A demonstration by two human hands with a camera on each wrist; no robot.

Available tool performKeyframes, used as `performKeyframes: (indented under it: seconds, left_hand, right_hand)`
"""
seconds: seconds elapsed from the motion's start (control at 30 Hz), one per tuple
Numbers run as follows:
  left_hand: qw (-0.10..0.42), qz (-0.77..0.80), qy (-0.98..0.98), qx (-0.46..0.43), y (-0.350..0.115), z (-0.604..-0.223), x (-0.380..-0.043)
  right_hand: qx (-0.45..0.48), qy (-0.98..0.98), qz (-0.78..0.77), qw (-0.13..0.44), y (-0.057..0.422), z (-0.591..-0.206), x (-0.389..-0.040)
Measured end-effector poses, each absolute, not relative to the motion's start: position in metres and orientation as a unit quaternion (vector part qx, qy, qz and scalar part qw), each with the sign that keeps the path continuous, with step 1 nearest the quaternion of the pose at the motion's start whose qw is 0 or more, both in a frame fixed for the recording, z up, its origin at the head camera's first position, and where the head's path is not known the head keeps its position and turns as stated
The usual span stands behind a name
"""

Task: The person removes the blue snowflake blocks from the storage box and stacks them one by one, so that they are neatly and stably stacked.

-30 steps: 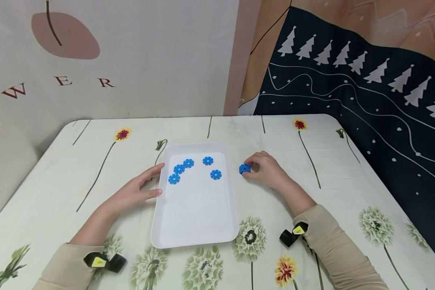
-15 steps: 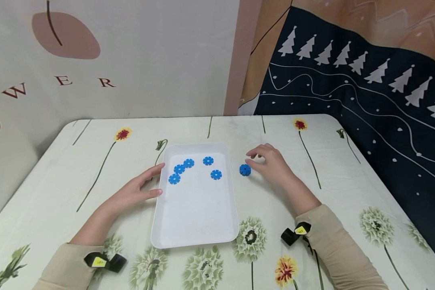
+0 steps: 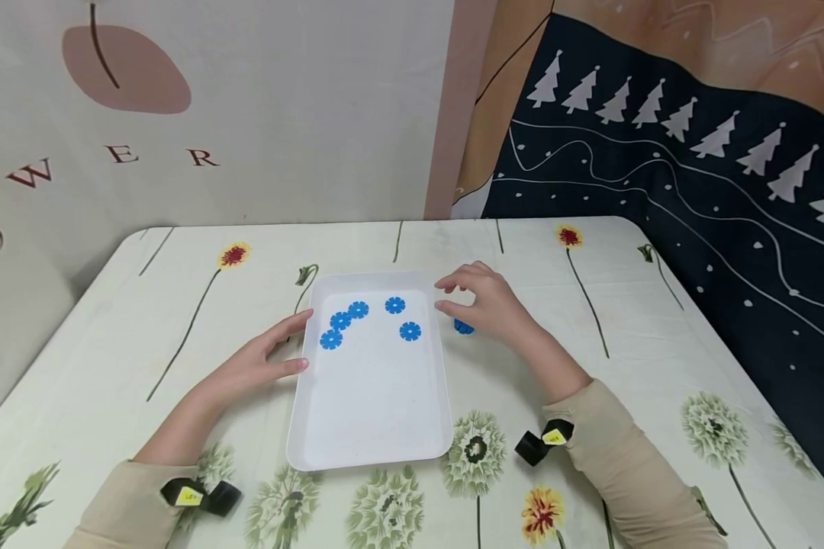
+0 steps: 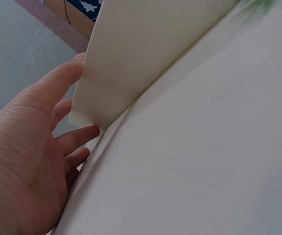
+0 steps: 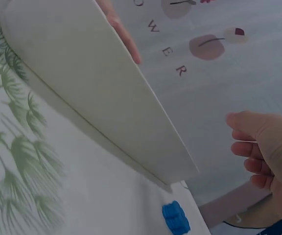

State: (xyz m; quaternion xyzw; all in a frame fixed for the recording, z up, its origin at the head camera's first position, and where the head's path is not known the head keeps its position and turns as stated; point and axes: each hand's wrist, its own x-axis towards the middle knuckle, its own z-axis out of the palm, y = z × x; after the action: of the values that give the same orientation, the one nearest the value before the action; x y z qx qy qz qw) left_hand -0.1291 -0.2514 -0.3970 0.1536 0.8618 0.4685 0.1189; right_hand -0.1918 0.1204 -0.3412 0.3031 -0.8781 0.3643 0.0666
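Note:
A shallow white tray point(image 3: 371, 412) lies on the table with several blue snowflake discs point(image 3: 410, 331) inside, toward its far end. Three of them run in a slanted row point(image 3: 340, 320) on the left. My left hand point(image 3: 257, 358) touches the tray's left wall with its fingertips and thumb, fingers fairly straight. Over the tray's right edge hovers my right hand point(image 3: 487, 301), thumb and fingers apart and nothing between them. Beneath it, a small stack of blue snowflake discs point(image 5: 176, 218) stands on the table beside the tray, partly covered by the hand in the head view.
A flower-printed cloth point(image 3: 199, 305) covers the table. Behind it hangs a pale printed backdrop point(image 3: 316, 114), with a dark tree-patterned cloth point(image 3: 659, 175) at the right. Each sleeve carries a black wrist camera, the left one point(image 3: 202, 496) and the right one point(image 3: 544, 442).
My right hand has let go of the stack of discs, lifted off it, and moved left toward the tray's edge. The left hand and the tray have stayed in place.

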Motion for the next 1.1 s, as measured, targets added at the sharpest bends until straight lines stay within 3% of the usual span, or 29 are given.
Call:
performKeyframes:
  seconds: [0.53,0.77,1.1]
  left_hand:
    - [0.123,0.47,0.861,0.151,-0.25,-0.396,-0.129]
    - [0.122,0.471,0.86,0.152,-0.251,-0.396,-0.129]
    - [0.122,0.47,0.861,0.148,-0.252,-0.396,-0.128]
  right_hand:
    - [0.355,-0.891,0.268,-0.088,0.089,-0.348,-0.208]
    - [0.383,-0.889,0.223,-0.117,0.081,-0.35,-0.215]
    - [0.4,-0.896,0.153,-0.116,0.071,-0.351,-0.22]
